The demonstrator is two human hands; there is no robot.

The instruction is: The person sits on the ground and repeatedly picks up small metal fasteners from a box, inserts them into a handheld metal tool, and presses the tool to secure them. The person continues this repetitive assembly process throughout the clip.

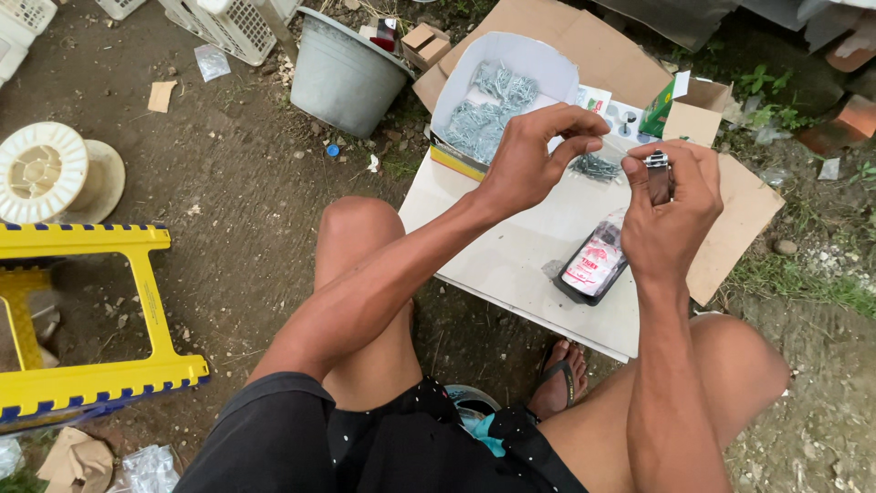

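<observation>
From the head camera, the right hand (671,215) is closed around a small dark part with a shiny metal clip on top (658,162), held upright at about 2 o'clock from the picture's centre. The left hand (534,155) sits just beside it at 12 o'clock, thumb and fingers curled together in a pinch; what they hold is too small to tell. Beneath both lies a flat, smooth white board (511,256) on brown corrugated cardboard (739,219). On the board are a loose heap of small grey metal screws (595,166), a glossy plastic packet with a red-and-white label (593,265), and an open white-lined carton full of tangled silvery screws (493,110). At 11 o'clock stands a dull grey bucket (342,78); at 9 o'clock, a yellow plastic stool (91,310) on bare earth.
</observation>
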